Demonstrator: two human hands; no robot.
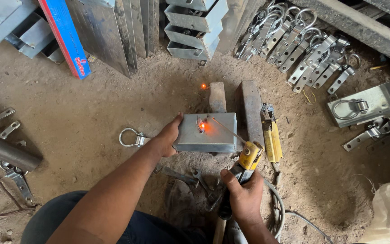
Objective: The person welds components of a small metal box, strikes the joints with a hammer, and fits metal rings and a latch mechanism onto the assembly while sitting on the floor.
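Two hands work over the dirt floor (91, 117): our left hand (168, 138) presses its grip against the left edge of a flat metal box (208, 133) lying at the centre, resting on two steel blocks (235, 101). Our right hand (244, 196), nearer and to the right, is closed around a yellow-headed electrode holder (249, 156) whose thin rod (226, 129) slants onto the box top, where a weld spot (202, 127) glows orange. Ringed metal latches (303, 49) lie spread far right.
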